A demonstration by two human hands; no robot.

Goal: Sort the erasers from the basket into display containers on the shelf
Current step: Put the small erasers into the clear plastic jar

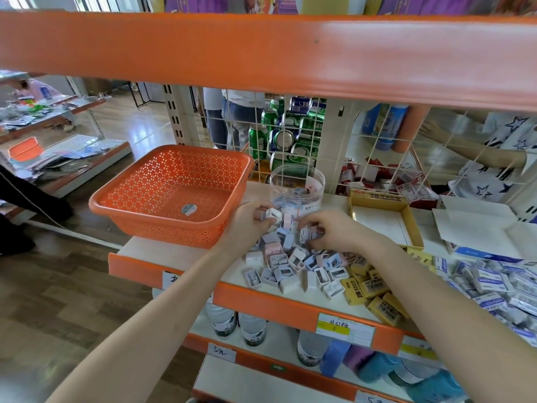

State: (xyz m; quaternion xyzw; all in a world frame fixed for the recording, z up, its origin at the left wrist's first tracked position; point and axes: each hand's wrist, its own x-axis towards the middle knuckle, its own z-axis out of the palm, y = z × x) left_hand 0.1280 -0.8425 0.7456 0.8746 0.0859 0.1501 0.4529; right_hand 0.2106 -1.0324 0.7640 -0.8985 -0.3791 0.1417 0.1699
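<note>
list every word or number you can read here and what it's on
"2B": on a yellow eraser
"2B": on the yellow box
"5元": on a white tag
Too blurred or small to read: jar label, cans, price tag

White shelf point(171, 251) — orange basket point(162, 228), clear jar point(299, 181), gold tray point(415, 228), white box point(470, 225), erasers point(290, 267) heaped on it.

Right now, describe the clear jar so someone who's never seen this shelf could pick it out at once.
On the orange-edged shelf, look just right of the big orange basket, by the wire grid at the back. The clear jar stands upright there, a few erasers inside. It is the only round, see-through container; the box to its right is shallow cardboard.
</note>
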